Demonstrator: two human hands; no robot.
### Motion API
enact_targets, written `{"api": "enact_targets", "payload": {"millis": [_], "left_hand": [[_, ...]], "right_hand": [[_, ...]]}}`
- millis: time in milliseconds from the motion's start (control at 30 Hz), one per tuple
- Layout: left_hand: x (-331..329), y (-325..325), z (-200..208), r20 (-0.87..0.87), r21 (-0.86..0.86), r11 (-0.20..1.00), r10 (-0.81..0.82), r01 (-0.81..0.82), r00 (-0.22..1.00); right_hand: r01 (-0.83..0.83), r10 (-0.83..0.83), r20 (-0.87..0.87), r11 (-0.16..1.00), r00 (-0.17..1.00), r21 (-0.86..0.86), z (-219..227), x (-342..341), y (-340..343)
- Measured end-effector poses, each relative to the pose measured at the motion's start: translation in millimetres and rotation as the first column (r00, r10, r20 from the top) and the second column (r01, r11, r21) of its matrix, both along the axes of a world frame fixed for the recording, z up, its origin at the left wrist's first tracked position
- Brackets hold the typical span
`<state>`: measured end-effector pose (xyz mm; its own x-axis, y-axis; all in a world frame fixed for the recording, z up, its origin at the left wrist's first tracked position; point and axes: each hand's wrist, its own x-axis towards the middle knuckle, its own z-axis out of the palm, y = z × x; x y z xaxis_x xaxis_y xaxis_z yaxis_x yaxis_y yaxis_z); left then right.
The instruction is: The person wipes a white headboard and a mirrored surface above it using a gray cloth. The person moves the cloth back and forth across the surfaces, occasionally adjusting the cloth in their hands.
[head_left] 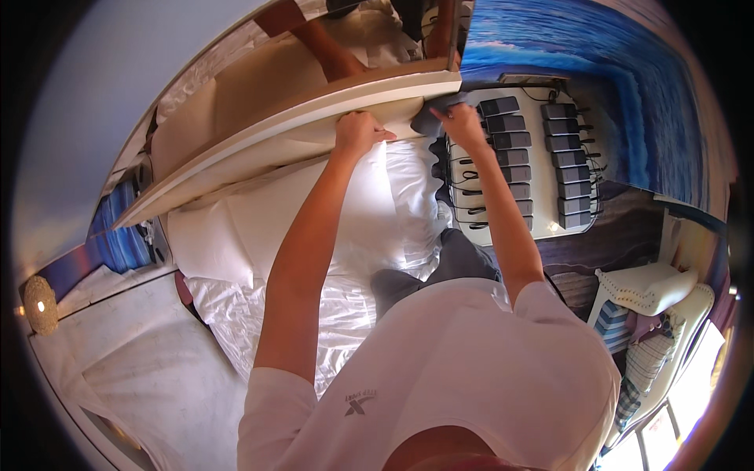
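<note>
Against the cream padded headboard (298,145), just above the white pillow (314,208), is my left hand (363,133). Its fingers are curled, and whatever may be inside them is hidden. A dark grey cloth (429,119) is gripped in my right hand (462,124), at the right end of the headboard. That cloth touches the headboard's end and hangs beside the white bedside surface. Rumpled white bedding (314,302) lies below the pillow, and my grey-clad knees are on or against the bed's right side.
Two columns of dark box-shaped devices (514,157) with cables stand on the white bedside top (542,224). A mirror (259,78) rises behind the headboard's ledge. A white armchair (652,286) with cushions is at the right. A woven lamp (41,304) is far left.
</note>
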<state>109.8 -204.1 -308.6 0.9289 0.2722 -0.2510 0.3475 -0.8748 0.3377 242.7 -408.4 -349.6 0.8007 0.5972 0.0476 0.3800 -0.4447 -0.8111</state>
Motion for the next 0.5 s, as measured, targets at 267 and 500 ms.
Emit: {"api": "enact_targets", "payload": {"millis": [267,500], "left_hand": [[10,-1,4,-0.009,-0.028,1.0,-0.011,0.011,1.0],[-10,-3,-21,-0.008,-0.25,0.958,0.146,-0.143,0.989]], "right_hand": [[0.002,-0.002,-0.009,1.0,1.0,0.026,-58,23,-17],[-0.183,0.196,0.252,0.98,0.948,-0.074,37,3,8]]}}
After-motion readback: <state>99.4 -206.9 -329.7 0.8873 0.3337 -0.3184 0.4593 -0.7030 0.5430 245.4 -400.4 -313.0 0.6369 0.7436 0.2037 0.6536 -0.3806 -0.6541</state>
